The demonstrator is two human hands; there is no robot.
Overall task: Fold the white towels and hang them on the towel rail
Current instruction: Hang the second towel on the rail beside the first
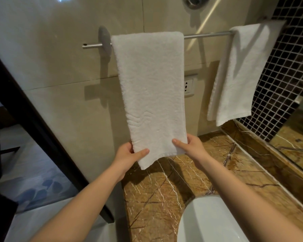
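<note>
From the head camera, a folded white towel [150, 88] hangs over the left part of the towel rail [206, 34], draped as a long narrow strip down the pale wall [59, 49], its top fold next to the rail's round left bracket [104, 41]. Both hands reach up to its bottom edge. The left hand [128, 154] has its grip clamped on the lower left corner, with the thumb lying across the front of the cloth and the fingers hidden behind it. The right hand [191, 147] has its grip clamped on the lower right corner in the same way, thumb on the front, fingers curled round the right edge. The bottom hem sags slightly lower on the left side. A second white towel [240, 72] hangs at the right end of the rail, well apart from the first, beside dark mosaic tiles [290, 75]. A socket [189, 85] sits on the wall between the two towels. Below the hands lies a brown veined marble surface [164, 189], with a white basin [208, 220] set into it at the bottom of the view.
</note>
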